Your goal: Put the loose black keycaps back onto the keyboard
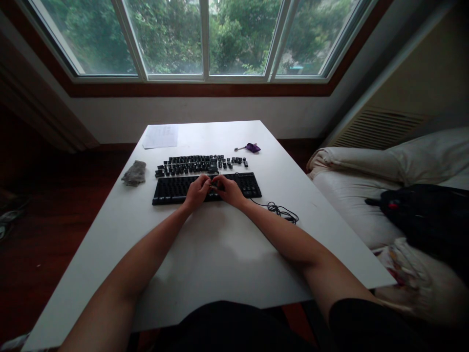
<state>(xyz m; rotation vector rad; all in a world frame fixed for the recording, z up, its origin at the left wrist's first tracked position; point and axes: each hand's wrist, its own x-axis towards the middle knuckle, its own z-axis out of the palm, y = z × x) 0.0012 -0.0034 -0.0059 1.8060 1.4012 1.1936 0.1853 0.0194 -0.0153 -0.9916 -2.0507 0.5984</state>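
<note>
A black keyboard point(172, 189) lies across the white table point(220, 254), its cable point(280, 211) coiled to the right. Just behind it, several loose black keycaps point(190, 164) are laid out in rows. My left hand point(197, 191) and my right hand point(230, 190) meet over the middle of the keyboard. Both are closed in a pinch around a small thing between the fingertips, too small to name.
A grey cloth point(135, 173) lies left of the keycaps. A sheet of paper point(161, 136) sits at the far left corner and a purple tool point(252, 147) at the far right. A bed with a black bag point(425, 215) stands right of the table. Window behind.
</note>
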